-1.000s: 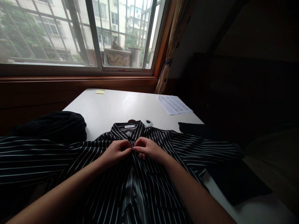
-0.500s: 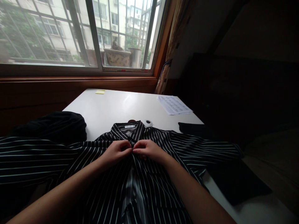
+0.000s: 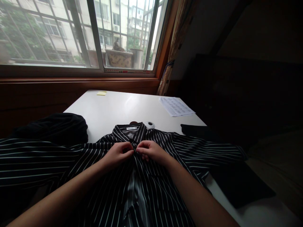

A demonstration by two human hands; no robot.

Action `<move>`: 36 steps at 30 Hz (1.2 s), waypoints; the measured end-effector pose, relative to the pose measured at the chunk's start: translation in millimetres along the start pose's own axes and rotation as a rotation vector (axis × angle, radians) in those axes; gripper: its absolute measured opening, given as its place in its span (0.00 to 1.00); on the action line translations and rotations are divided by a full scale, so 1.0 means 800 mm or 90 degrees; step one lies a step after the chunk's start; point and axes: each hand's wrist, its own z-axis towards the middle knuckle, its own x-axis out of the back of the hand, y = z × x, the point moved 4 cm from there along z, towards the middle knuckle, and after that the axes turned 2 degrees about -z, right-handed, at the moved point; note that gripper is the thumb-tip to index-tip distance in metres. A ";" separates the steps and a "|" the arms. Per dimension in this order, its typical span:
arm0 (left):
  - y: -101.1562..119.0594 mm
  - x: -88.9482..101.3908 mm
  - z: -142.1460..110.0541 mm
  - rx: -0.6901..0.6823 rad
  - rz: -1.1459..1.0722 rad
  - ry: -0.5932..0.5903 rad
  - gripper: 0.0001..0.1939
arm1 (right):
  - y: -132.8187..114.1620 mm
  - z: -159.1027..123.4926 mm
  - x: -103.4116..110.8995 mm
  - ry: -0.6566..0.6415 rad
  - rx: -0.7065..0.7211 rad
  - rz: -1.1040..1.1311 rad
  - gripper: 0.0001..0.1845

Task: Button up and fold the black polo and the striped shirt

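Basically: small right-hand shift at the striped shirt's (image 3: pixel 107 192) front, left hand steady.

Shirt lies front up, lower centre of the frame, sleeves out to both sides. Versus half a second ago, the right hand's (image 3: pixel 152 152) fingertips sit slightly higher and further right, so a narrow gap shows between the hands. Left hand (image 3: pixel 119 153) hasn't visibly moved. My read: fine fingertip adjustment just below the collar (image 3: pixel 121 133), left side anchoring; the fastening there can't be confirmed.

Left thumb and forefinger are pinched on the front edge. Right thumb and forefinger are nearly together, other fingers curled under; can't tell if they grip cloth or a button.

Shirt looks dark with thin pale stripes, collar upright, pale label (image 3: pixel 131 128) inside the neck. Front gapes at bottom centre, grey lining visible; sleeves are creased.

Outward: round white object (image 3: pixel 150 125) just behind the collar, bundled dark cloth (image 3: pixel 59 124) at left, flat dark cloth (image 3: pixel 241 184) lower right. White table (image 3: pixel 118 107) beyond, printed sheets (image 3: pixel 176 106) on its right, yellow note (image 3: pixel 101 93) far left.
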 end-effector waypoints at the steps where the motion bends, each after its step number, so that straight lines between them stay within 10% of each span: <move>1: 0.000 0.000 0.000 -0.001 0.001 0.001 0.11 | 0.000 0.000 0.000 -0.001 0.002 0.002 0.15; 36: 0.003 0.000 0.000 -0.003 -0.005 0.001 0.09 | -0.004 -0.001 -0.003 0.018 -0.002 -0.009 0.14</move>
